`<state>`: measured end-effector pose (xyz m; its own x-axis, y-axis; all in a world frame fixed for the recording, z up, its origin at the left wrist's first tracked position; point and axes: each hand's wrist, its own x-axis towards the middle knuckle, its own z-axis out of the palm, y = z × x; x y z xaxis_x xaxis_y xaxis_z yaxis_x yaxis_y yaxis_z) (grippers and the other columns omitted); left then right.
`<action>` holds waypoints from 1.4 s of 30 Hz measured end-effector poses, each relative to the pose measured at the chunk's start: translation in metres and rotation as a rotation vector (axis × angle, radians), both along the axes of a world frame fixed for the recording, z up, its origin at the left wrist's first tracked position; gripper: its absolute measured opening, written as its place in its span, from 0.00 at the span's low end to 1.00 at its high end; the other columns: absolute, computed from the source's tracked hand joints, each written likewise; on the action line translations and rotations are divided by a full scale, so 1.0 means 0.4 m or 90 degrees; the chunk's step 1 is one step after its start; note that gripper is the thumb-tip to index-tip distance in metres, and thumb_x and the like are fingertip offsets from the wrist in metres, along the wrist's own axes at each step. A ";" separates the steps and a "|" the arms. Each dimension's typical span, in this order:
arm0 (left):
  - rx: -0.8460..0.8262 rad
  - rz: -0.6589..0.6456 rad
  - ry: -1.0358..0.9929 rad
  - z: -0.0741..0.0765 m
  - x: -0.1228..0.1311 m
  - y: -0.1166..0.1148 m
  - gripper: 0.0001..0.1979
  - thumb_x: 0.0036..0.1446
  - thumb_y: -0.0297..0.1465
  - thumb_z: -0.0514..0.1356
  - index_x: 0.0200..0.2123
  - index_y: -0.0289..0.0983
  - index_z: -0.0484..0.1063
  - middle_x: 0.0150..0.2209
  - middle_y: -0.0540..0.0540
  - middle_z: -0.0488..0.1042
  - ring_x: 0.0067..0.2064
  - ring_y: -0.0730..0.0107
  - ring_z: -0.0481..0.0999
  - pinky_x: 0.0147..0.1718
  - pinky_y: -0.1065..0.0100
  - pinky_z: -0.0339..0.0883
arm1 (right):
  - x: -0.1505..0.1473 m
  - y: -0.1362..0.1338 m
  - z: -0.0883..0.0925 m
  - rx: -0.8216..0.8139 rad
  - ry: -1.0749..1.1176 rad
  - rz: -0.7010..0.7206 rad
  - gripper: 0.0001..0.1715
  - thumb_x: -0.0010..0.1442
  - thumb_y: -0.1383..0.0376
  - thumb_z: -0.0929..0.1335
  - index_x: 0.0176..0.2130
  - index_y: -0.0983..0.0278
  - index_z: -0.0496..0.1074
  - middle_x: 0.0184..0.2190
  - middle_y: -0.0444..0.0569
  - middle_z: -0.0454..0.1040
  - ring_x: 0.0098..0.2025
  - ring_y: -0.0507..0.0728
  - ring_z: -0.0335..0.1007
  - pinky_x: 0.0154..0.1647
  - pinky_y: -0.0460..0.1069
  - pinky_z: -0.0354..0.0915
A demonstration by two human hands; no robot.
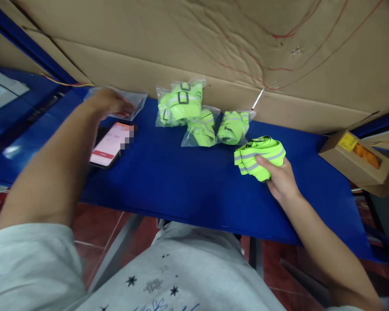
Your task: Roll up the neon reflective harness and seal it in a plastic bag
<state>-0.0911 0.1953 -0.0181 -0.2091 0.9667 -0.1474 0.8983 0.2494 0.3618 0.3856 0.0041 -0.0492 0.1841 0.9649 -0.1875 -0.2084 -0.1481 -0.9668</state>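
My right hand [280, 175] grips a folded bundle of neon-yellow reflective strap [261, 155] with grey stripes, thumb on top, above the blue table. Over on the left, my left hand [112, 103] is at a flat clear plastic bag [139, 100] by the cardboard wall, its slightly blurred fingers bent together on the bag. Between the hands lie similar yellow straps packed in clear zip bags: a larger one with black buckles [184, 103], a small one [202, 129] in front of it, and another packed strap [233, 127] to the right.
A phone [108, 144] with a lit screen lies just below my left forearm. The blue table [181, 185] runs up against a cardboard wall [132, 56] with thin red wires. At the right end stands an open cardboard box [353, 162] with something orange inside.
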 end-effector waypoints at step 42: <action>0.123 -0.492 -0.476 0.008 0.509 -0.455 0.11 0.65 0.38 0.65 0.33 0.37 0.75 0.28 0.50 0.75 0.29 0.73 0.75 0.31 0.71 0.70 | 0.018 -0.025 0.004 0.029 -0.284 0.801 0.39 0.53 0.52 0.81 0.61 0.55 0.77 0.60 0.47 0.79 0.65 0.64 0.74 0.66 0.55 0.70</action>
